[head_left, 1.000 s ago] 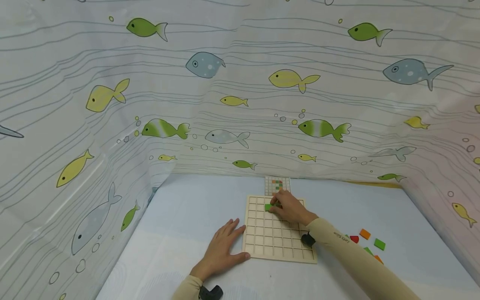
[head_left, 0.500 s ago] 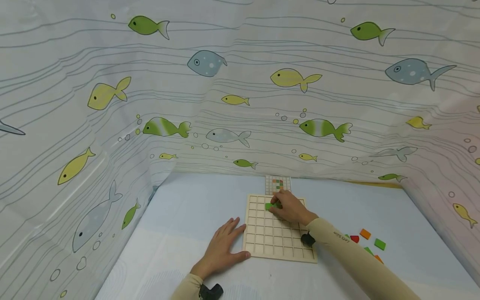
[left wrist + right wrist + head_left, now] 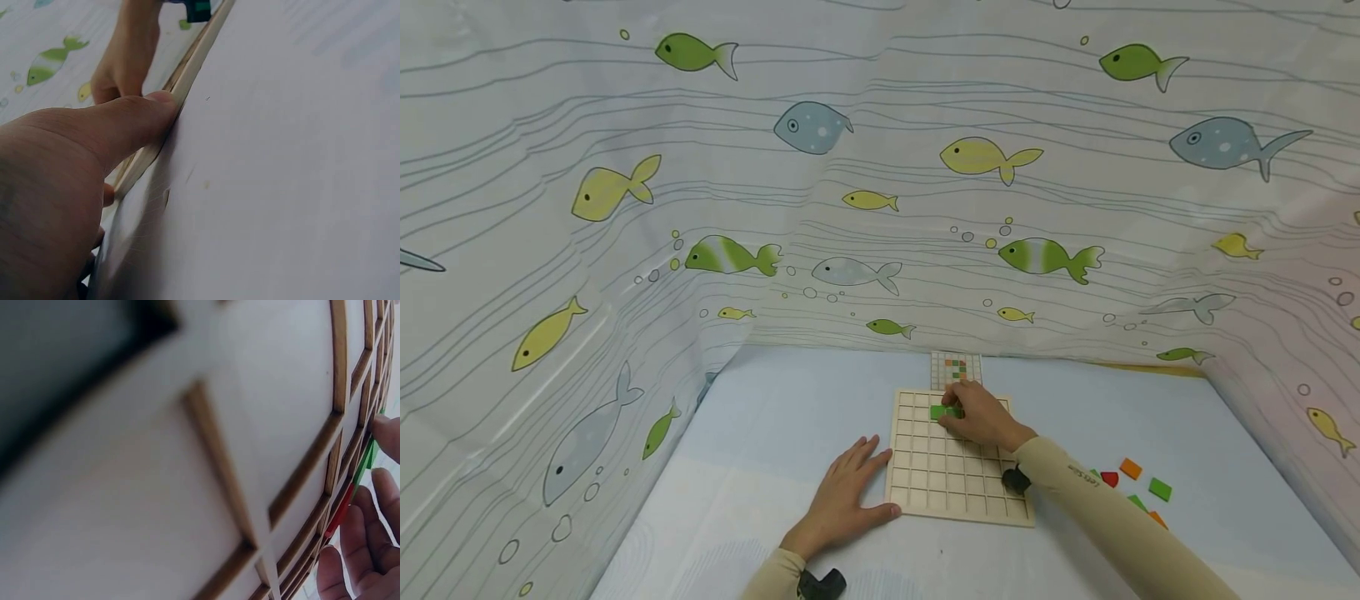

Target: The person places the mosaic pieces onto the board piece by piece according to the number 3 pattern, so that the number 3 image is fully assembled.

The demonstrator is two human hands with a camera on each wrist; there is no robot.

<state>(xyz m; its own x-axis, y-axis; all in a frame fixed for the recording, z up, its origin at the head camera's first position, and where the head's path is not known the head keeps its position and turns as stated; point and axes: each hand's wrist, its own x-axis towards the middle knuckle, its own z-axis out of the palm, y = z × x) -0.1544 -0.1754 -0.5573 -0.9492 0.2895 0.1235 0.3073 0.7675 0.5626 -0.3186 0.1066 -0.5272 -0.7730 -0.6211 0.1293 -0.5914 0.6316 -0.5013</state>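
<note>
In the head view my right hand (image 3: 979, 415) reaches over the far part of the wooden grid board (image 3: 955, 479). Its thumb and fingertips pinch a small green tile (image 3: 371, 455), shown in the right wrist view. Another green tile (image 3: 936, 412) sits in a cell just left of those fingertips. A red piece (image 3: 339, 512) lies in the board beside the fingers, hidden from the head camera. My left hand (image 3: 842, 496) rests with spread fingers at the board's left side, thumb (image 3: 147, 112) against its near left corner.
A pattern card (image 3: 956, 367) with coloured squares lies beyond the board. To the right, partly behind my right forearm, are loose pieces: an orange tile (image 3: 1131, 467), a green tile (image 3: 1160, 488), a red piece (image 3: 1109, 478) and others. Fish-print sheeting (image 3: 850, 233) walls the table.
More of the green tile under my right fingertips shows now, lying level beside the first green tile. My left hand and the board keep their places.
</note>
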